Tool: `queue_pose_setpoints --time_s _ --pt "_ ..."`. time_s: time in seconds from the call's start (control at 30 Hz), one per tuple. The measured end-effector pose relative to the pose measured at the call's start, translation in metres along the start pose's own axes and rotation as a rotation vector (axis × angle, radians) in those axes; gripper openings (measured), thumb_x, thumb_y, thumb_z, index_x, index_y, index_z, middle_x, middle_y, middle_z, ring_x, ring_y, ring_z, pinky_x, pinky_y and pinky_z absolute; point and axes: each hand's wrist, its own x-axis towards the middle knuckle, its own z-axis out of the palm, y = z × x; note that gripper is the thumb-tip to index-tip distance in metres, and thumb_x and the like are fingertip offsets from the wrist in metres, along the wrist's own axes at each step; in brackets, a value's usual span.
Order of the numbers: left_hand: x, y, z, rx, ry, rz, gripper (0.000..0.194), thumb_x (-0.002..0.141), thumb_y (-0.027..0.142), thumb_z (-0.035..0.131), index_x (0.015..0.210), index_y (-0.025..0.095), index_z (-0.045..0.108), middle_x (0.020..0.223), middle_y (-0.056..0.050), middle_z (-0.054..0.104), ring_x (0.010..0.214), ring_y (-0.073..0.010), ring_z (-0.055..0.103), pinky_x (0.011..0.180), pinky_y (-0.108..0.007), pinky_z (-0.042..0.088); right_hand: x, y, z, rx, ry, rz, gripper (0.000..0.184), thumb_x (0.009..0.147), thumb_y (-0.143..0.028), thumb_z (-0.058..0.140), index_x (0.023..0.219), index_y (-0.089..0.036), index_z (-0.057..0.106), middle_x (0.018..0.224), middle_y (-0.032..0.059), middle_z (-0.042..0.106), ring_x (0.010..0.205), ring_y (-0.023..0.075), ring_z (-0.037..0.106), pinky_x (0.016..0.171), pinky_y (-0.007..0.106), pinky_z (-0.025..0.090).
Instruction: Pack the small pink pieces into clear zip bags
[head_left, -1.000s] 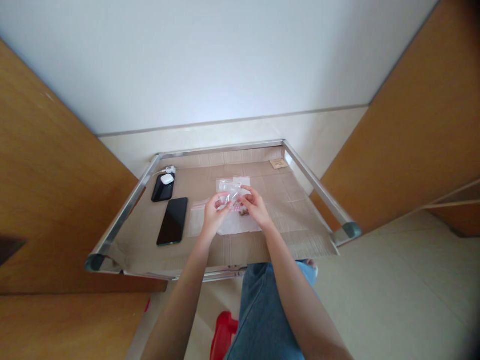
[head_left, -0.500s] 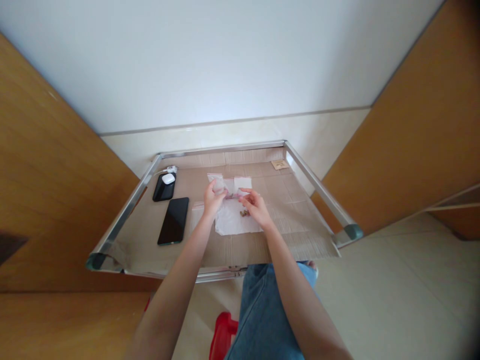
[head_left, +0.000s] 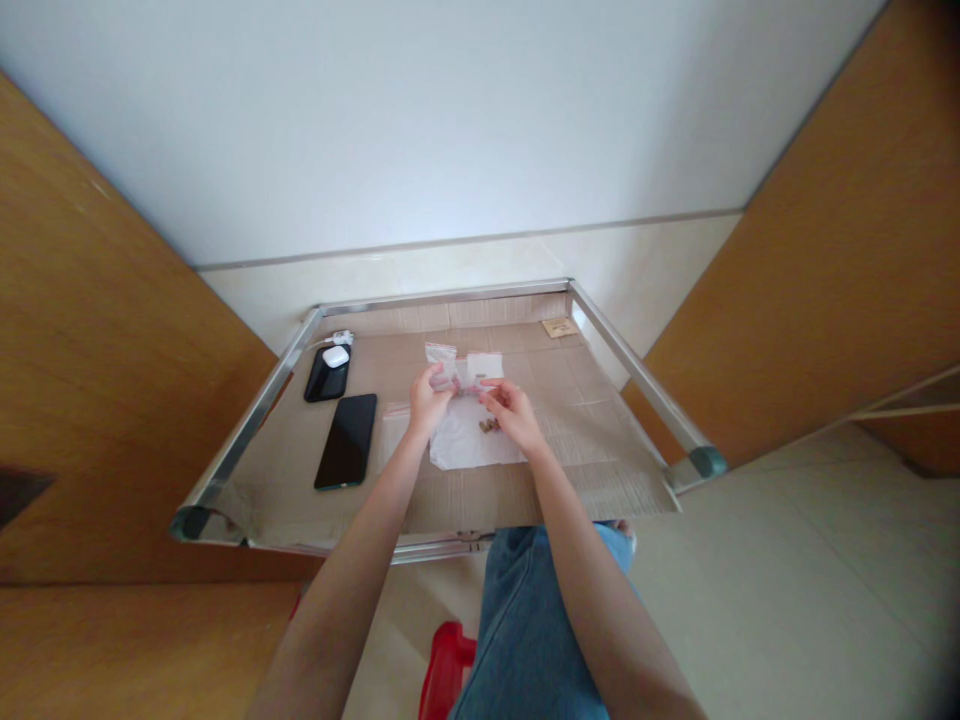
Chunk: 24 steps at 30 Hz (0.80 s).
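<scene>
My left hand (head_left: 429, 400) is closed on a small clear zip-lock bag (head_left: 442, 354), whose top stands above my fingers. Close to its right, my right hand (head_left: 513, 410) has its thumb and fingertips drawn together; whatever they hold is too small to make out. Another zip-lock bag (head_left: 484, 366) lies just beyond my right fingertips with a small dark piece in it or on it. Below the hands, a cluster of small brown pieces (head_left: 490, 425) rests on a white translucent sheet (head_left: 457, 445). A further flat bag (head_left: 394, 428) lies left of that sheet, partly behind my left wrist.
Cardboard (head_left: 592, 400) lines the metal-framed table (head_left: 637, 375). On the left lie a black phone (head_left: 346, 440) and a dark tray-like object (head_left: 319, 382) with a white earbud case (head_left: 335, 356). A tan packet (head_left: 559, 328) lies far right. Below is a red stool (head_left: 446, 670).
My left hand and its bag have shifted slightly right, toward my right hand. The bag now tilts differently. My right hand has barely moved, and the dark piece by the other bag shows more plainly.
</scene>
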Motion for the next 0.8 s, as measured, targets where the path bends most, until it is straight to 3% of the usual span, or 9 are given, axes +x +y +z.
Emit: queue_pose_setpoints --time_s 0.13,0.27,0.5,0.63,0.8 --pt "-0.003 0.006 -0.001 -0.085 0.014 -0.051 0.039 0.061 0.017 0.07 0.1 0.016 0.063 0.106 -0.011 0.065 0.088 -0.0207 0.064 0.084 -0.037 0.049 0.0 0.0 -0.001 -0.005 -0.002 0.002 0.03 0.076 -0.041 0.057 0.097 -0.019 0.06 0.067 0.0004 0.059 0.057 0.0122 0.052 0.051 0.024 0.041" --pt "-0.004 0.006 -0.002 -0.02 -0.068 -0.072 0.042 0.059 0.016 0.071 0.1 0.015 0.063 0.104 -0.012 0.065 0.086 -0.021 0.063 0.083 -0.037 0.048 -0.001 -0.001 -0.001 -0.019 -0.004 0.008 0.028 0.077 -0.04 0.057 0.095 -0.019 0.06 0.067 0.0006 0.058 0.058 0.0123 0.052 0.051 0.024 0.04" --pt "-0.015 0.011 -0.005 0.489 -0.072 0.134 0.041 0.065 0.028 0.07 0.104 0.019 0.063 0.11 -0.014 0.06 0.107 -0.0318 0.052 0.094 -0.049 0.035 -0.002 -0.004 -0.002 -0.01 -0.027 0.016 0.028 0.077 -0.039 0.056 0.095 -0.018 0.061 0.066 0.0004 0.057 0.054 0.0114 0.05 0.045 0.022 0.038" --pt "-0.022 0.016 -0.008 0.7 -0.079 0.133 0.054 0.065 0.038 0.071 0.115 0.021 0.059 0.13 -0.017 0.046 0.118 -0.0403 0.04 0.095 -0.054 0.031 -0.003 -0.004 -0.002 -0.003 -0.027 0.02 0.027 0.077 -0.038 0.057 0.094 -0.018 0.062 0.065 0.0006 0.056 0.053 0.0108 0.048 0.044 0.021 0.037" --pt "-0.024 0.016 -0.009 0.88 -0.181 0.108 0.064 0.069 0.051 0.064 0.125 0.023 0.052 0.136 -0.016 0.041 0.122 -0.0382 0.037 0.096 -0.052 0.031 -0.003 -0.004 -0.002 -0.003 -0.028 0.033 0.029 0.077 -0.039 0.056 0.095 -0.018 0.061 0.064 -0.0006 0.054 0.05 0.0095 0.046 0.042 0.02 0.036"
